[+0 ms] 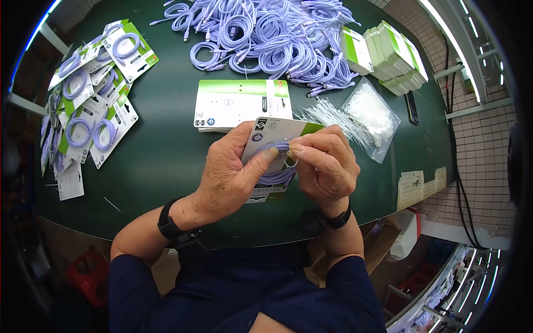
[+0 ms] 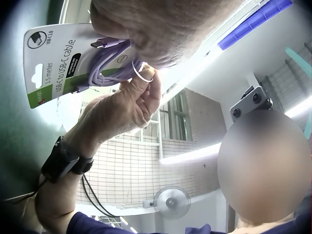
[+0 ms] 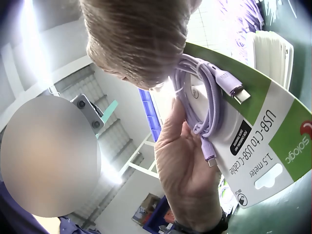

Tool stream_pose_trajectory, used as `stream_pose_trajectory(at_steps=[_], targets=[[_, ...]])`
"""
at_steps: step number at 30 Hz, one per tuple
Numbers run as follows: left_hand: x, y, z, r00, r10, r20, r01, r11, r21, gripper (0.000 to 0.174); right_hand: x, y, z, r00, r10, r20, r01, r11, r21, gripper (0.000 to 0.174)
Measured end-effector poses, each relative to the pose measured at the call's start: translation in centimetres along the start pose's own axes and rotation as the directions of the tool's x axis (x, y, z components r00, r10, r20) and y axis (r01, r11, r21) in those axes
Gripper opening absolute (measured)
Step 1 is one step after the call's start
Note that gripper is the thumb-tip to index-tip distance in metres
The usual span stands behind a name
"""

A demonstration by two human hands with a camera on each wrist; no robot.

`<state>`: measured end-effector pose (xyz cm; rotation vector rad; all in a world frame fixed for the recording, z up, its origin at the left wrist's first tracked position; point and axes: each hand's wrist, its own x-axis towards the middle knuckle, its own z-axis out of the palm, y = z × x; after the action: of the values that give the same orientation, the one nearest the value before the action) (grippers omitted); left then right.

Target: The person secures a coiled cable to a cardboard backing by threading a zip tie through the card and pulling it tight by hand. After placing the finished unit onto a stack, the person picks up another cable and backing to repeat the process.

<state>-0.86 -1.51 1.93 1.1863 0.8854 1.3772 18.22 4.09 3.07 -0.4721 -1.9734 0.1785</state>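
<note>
My left hand (image 1: 225, 172) grips a white and green cardboard card (image 3: 243, 151) by its edge, thumb pressing on the front. A coiled lilac USB-C cable (image 3: 210, 100) lies against that card, its two metal plugs showing in the right wrist view. At the coil, my right hand (image 1: 328, 165) pinches a thin white cable tie (image 2: 138, 72), which forms a loop there. In the head view the card is tilted above the table, and the fingers hide part of the coil.
A stack of blank cards (image 1: 222, 102) lies just beyond the hands. Loose lilac cables (image 1: 277, 39) heap at the back. Finished-looking carded cables (image 1: 80, 111) pile at left. Loose white ties (image 1: 336, 119), a bag of ties (image 1: 373, 114) and more card stacks (image 1: 391, 53) stand at right.
</note>
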Motion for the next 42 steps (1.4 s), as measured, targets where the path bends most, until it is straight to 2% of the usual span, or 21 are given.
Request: stream_pose_trajectory(at_steps=[11, 19, 26, 30, 35, 39, 42], targets=[[-0.1, 0.1, -0.2, 1.0, 0.006, 0.012, -0.007, 0.999, 0.036, 0.029, 0.1, 0.2, -0.1, 1.0, 0.001, 0.017, -0.001, 0.999, 0.036, 0.026], [0.0, 0.5, -0.1, 0.999, -0.022, 0.024, 0.021, 0.999, 0.032, 0.029, -0.1, 0.2, -0.1, 0.998, 0.069, 0.005, -0.069, 0.996, 0.057, 0.029], [0.2, -0.1, -0.2, 0.998, -0.043, 0.054, 0.044, 0.999, -0.018, 0.029, 0.5, 0.4, -0.7, 0.988, 0.102, 0.116, -0.11, 0.992, 0.063, 0.033], [-0.1, 0.1, -0.2, 0.998, -0.046, 0.052, 0.046, 0.999, 0.014, 0.029, 0.6, -0.4, -0.7, 0.996, 0.015, 0.089, -0.01, 0.998, -0.059, 0.031], [0.2, 0.2, -0.6, 0.997, -0.03, 0.075, 0.026, 0.999, 0.042, 0.029, 0.8, -0.6, -0.5, 0.998, -0.038, 0.054, 0.044, 0.993, -0.106, 0.029], [0.4, 0.3, -0.5, 0.997, -0.006, 0.082, 0.004, 1.0, 0.022, 0.028, 0.8, -0.4, -0.8, 0.996, 0.044, 0.076, -0.042, 0.999, -0.022, 0.03], [0.3, 0.2, -0.5, 0.996, -0.018, 0.082, 0.017, 1.0, 0.014, 0.029, 0.8, -0.3, -1.0, 0.963, 0.217, 0.159, -0.239, 0.962, 0.133, 0.031]])
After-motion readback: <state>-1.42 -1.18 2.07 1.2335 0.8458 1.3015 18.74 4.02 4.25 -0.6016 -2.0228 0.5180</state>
